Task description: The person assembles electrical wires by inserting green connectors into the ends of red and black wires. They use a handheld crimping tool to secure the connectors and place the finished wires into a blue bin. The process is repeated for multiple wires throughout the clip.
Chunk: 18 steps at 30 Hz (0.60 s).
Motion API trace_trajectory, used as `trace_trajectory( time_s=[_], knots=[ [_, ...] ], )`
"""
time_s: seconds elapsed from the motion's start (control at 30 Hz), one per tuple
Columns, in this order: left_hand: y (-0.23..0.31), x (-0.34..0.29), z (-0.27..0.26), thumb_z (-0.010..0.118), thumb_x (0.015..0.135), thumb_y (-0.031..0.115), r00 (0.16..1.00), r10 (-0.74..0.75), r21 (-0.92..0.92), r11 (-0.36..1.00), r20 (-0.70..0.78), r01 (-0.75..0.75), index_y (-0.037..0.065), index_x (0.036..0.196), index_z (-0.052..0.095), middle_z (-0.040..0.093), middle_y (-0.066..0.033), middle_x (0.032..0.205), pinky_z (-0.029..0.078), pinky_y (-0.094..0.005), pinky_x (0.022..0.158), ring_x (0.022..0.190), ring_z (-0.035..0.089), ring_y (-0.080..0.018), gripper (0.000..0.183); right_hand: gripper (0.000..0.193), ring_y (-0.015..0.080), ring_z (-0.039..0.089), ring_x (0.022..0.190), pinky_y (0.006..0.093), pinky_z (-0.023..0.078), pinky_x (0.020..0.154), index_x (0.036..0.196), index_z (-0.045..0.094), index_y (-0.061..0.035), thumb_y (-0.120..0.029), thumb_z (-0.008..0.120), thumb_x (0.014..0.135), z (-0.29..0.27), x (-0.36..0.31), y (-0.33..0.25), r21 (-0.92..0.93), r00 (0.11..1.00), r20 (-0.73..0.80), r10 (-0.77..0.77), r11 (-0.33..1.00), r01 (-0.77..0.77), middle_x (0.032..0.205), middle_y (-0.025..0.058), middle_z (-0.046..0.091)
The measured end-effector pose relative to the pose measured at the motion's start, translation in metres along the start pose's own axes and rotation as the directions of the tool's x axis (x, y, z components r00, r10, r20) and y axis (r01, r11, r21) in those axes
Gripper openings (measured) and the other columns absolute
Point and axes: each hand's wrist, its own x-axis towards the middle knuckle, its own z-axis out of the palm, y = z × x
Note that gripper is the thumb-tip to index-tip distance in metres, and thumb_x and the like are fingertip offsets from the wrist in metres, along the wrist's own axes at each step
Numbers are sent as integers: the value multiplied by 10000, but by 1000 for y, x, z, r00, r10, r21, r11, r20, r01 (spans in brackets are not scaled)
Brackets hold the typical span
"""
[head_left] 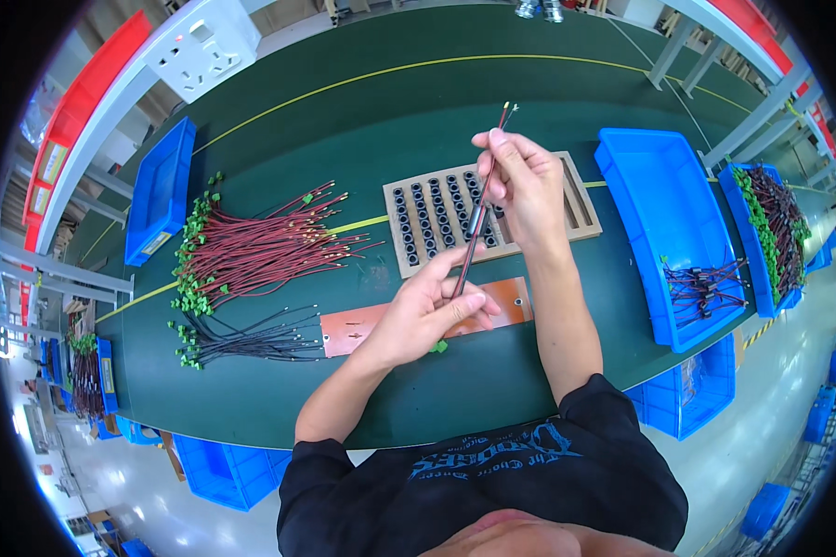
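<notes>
A pair of thin red and black wires (466, 267) slants between my hands, its bare tips pointing up and away. A small dark cylindrical sleeve (476, 221) sits around it midway. My left hand (432, 311) is closed on the lower part of the pair, thumb against fingers. My right hand (520, 181) pinches the upper part near the tips. Beneath the hands lies a wooden tray (407, 269) with rows of black ring-ended cylinders. An orange-brown strip (344, 336) lies under my left hand, which partly hides it.
Left of the tray lie a wide bundle of red wires (269, 246) with green ends and a smaller black bundle (251, 336). A blue bin (163, 190) stands far left. At right, a larger blue bin (664, 213) holds several dark wire assemblies (701, 292); another packed bin (762, 237) adjoins it.
</notes>
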Motion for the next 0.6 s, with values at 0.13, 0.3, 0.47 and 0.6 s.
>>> trace_trajectory(
  time_s=[0.13,0.3,0.47,0.6],
  knots=[
    [-5,0,8,615,976,-39,999,52,211,976,14,-54,88,1612,155,721,-189,1042,556,-385,936,993,709,-239,796,246,25,455,515,214,314,452,1032,717,33,-193,621,1048,-31,16,-8,95,995,-100,-17,995,27,740,28,659],
    [-9,0,3,792,872,10,978,174,466,860,118,-209,6,1263,654,742,-122,1027,584,-332,879,977,717,-176,415,231,39,497,556,220,344,477,1050,712,48,-167,628,1043,-68,26,-17,97,980,-192,-49,993,68,754,47,664],
    [-23,5,6,802,847,-8,976,218,441,874,17,-203,-2,1132,754,754,-93,1021,603,-305,823,938,735,-169,288,240,52,517,549,225,381,469,1037,724,59,-166,642,1036,-78,26,-19,-1,968,-215,-128,991,131,766,63,679],
    [-31,6,-1,793,857,-10,971,235,599,770,53,-219,55,1133,778,706,-160,1266,635,-346,827,1007,746,-248,283,250,59,532,545,225,412,471,1033,728,63,-173,645,1035,-81,26,-22,-35,967,-198,-158,987,154,777,74,695]
  ],
)
